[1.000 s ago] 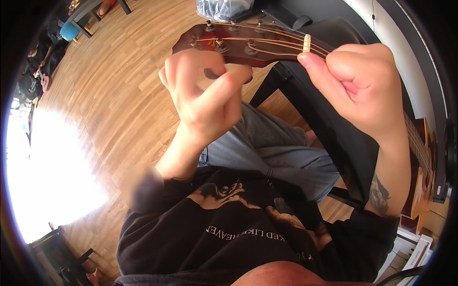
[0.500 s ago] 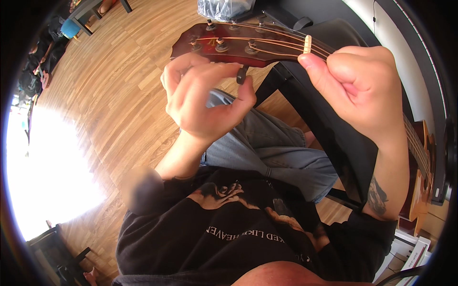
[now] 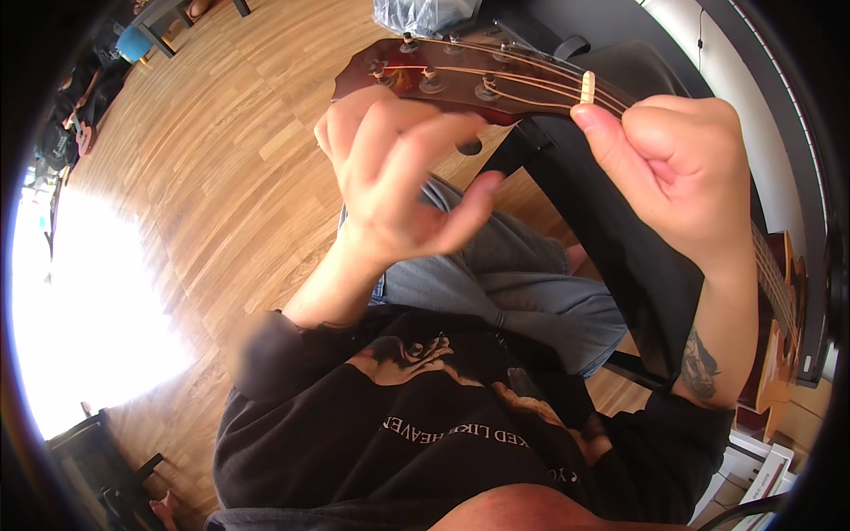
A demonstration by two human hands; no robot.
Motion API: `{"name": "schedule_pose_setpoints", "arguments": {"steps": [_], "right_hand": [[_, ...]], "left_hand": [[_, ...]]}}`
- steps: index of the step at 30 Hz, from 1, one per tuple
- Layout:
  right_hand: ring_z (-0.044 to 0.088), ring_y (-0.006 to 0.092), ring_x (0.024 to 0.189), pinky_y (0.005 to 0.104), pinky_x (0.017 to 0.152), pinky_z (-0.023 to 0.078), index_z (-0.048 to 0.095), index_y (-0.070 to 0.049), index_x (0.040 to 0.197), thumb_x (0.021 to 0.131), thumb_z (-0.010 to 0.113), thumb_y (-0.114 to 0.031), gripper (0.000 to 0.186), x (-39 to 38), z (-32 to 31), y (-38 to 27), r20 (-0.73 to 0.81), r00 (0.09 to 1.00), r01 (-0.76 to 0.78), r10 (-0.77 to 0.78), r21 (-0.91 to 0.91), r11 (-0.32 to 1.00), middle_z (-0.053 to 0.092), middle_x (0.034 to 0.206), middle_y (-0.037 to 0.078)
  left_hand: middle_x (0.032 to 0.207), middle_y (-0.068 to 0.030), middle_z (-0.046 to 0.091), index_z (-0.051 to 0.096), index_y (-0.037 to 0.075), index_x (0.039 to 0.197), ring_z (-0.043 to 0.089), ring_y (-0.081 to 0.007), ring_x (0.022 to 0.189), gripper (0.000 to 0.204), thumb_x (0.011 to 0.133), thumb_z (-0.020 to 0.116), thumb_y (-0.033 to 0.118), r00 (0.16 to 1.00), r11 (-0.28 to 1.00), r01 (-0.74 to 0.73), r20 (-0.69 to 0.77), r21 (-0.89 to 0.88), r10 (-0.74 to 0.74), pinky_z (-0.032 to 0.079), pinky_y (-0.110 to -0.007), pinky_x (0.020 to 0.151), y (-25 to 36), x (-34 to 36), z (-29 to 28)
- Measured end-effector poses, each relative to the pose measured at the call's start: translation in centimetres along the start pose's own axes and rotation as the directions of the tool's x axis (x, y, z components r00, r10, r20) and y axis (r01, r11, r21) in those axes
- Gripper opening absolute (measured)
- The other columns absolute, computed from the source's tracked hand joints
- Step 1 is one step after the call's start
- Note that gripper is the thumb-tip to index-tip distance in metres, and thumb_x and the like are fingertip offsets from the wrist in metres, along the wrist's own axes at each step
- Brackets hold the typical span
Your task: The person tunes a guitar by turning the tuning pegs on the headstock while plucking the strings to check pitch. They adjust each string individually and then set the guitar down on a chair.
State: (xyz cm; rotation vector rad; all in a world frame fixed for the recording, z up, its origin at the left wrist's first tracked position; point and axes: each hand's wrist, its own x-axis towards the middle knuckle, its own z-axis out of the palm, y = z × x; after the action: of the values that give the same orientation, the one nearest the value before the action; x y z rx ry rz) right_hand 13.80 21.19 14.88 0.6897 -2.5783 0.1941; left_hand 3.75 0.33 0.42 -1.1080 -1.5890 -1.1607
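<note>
A guitar with a dark red headstock [image 3: 403,84] extends across the top, copper-coloured strings running over its pale nut [image 3: 587,88]. My left hand [image 3: 390,168] is just below the headstock, thumb and fingers apart and slightly blurred. Close to its index fingertip is a dark tuning peg [image 3: 470,147], which the thumb does not touch. Beside the nut, my right hand [image 3: 682,159] is closed, its thumb tip against a string; the curled fingers hide the strings and neck behind them. Part of the guitar's orange-brown body [image 3: 772,363] shows past my right forearm.
A keyboard [image 3: 735,97] curves along the upper right, with a black seat [image 3: 624,66] in front. A clear plastic bag [image 3: 425,14] is at the top. Wooden floor [image 3: 239,159] spreads to the left, towards bright glare. Black furniture [image 3: 97,469] stands lower left.
My left thumb and index finger have let go of the tuning peg and spread apart. The headstock and my right hand have shifted slightly right in the picture; the right hand stays closed.
</note>
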Motion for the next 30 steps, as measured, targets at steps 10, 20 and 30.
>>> {"name": "schedule_pose_setpoints", "arguments": {"steps": [10, 20, 30], "right_hand": [[0.03, 0.0148, 0.045, 0.0356, 0.048, 0.019, 0.044, 0.0, 0.059, 0.098, 0.08, -0.001, 0.052, 0.0, 0.1, 0.1, -0.003, 1.0, 0.009, -0.009, -0.004, 1.0, 0.037, 0.054, 0.004], [0.029, 0.0148, 0.046, 0.0358, 0.048, 0.019, 0.043, 0.0, 0.059, 0.098, 0.08, -0.002, 0.054, -0.1, 0.3, 0.1, -0.013, 1.0, 0.016, -0.016, -0.013, 1.0, 0.036, 0.053, 0.004], [0.027, 0.0153, 0.046, 0.0362, 0.048, 0.019, 0.04, -0.001, 0.059, 0.099, 0.079, -0.003, 0.056, 0.1, 0.3, 0.1, -0.028, 0.999, 0.033, -0.034, -0.01, 0.999, 0.034, 0.054, 0.004]], "left_hand": [[0.097, -0.0013, 0.069, 0.082, 0.018, 0.1, 0.06, -0.0246, 0.098, 0.033, 0.069, 0.089, 0.008, 0.998, 0.985, -0.062, 0.043, 0.161, 0.056, 0.047, -0.038, 0.091, -0.6, -0.5, 0.1], [0.094, -0.0041, 0.077, 0.075, 0.003, 0.106, 0.066, -0.0259, 0.093, 0.035, 0.083, 0.095, 0.02, 0.997, 0.997, -0.018, -0.078, 0.081, 0.024, 0.049, -0.036, 0.09, -0.5, -0.8, 0.7], [0.098, 0.005, 0.071, 0.082, 0.02, 0.1, 0.063, -0.0197, 0.095, 0.03, 0.073, 0.088, 0.009, 0.96, 0.993, 0.104, -0.258, -0.05, -0.113, 0.039, -0.036, 0.092, -0.2, -1.7, 2.6]]}}
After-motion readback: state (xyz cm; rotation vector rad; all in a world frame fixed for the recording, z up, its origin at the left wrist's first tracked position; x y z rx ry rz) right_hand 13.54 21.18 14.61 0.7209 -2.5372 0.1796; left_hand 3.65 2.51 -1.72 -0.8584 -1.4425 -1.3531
